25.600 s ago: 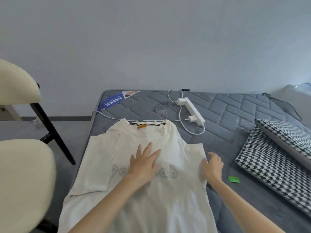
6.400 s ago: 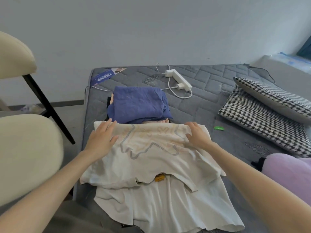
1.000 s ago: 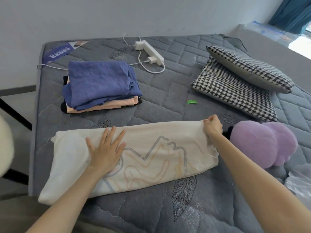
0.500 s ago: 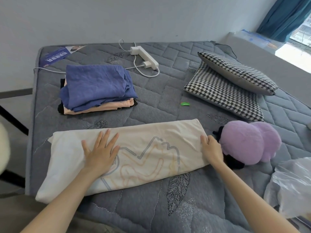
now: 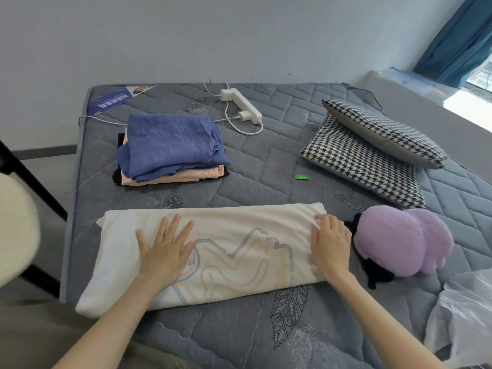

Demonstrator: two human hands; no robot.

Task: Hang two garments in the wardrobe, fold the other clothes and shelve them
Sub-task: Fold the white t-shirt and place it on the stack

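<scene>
A cream T-shirt (image 5: 239,235) with a printed line drawing lies folded into a long strip across the near part of the grey mattress (image 5: 266,161). My left hand (image 5: 166,249) presses flat on its left-middle, fingers spread. My right hand (image 5: 330,245) lies flat on its right end, fingers apart. Behind it sits a stack of folded clothes (image 5: 170,150), blue on top, peach and black below.
A purple plush toy (image 5: 402,241) lies just right of the shirt, over something black. Two houndstooth pillows (image 5: 372,153) are at the right. A white power strip (image 5: 242,105) with cables, a blue leaflet (image 5: 114,98), a green scrap (image 5: 302,177), a plastic bag (image 5: 466,315), a cream chair (image 5: 16,230).
My right hand has shifted from the shirt's right edge onto its top and lies flat there. The left hand has stayed pressed in place. The shirt is a long strip, earlier laid open.
</scene>
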